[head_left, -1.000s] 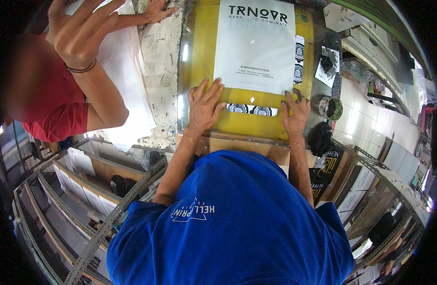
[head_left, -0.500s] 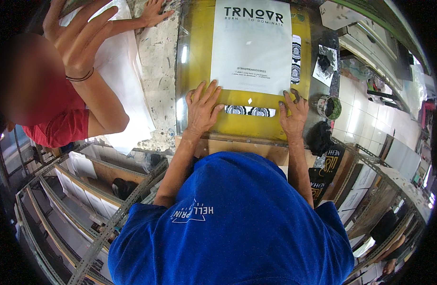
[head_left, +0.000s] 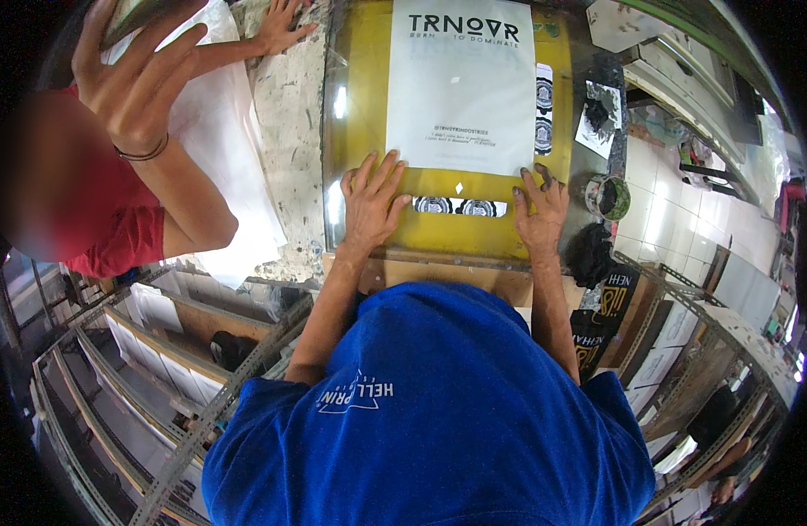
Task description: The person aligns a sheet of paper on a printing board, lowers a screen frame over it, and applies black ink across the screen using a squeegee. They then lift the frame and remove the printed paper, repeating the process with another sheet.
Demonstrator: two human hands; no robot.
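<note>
Item: printed sheet, white with black lettering. Lies flat on a glossy yellow panel, its lower edge toward the near edge of the worktop.

Hands: left hand unclenched, fingers spread, fingertips at the sheet's lower left corner; thumb just beside the lower strip. Right hand loosely curled, fingertips dark-stained, at the sheet's lower right corner. Neither grasps anything; how hard they press, cannot tell.

Companion pieces: lower strip, black and white, between the hands, below the sheet; side strip, similar, along the sheet's right edge; white diamond mark, between sheet and lower strip. Whether the strips lie on or under the panel's surface, cannot tell.

Handling notes, by judgement: light, equal pressure at both corners should keep the sheet from turning. Lower edge best kept parallel to the lower strip; thumbs best kept off the strip. Stained fingertips could smudge the white; contact best limited to the margin.

Surroundings: ink-smeared paper, round tin and dark cloth, along the worktop's right edge. White material, by the left edge, beside a co-worker in a red sleeve.
</note>
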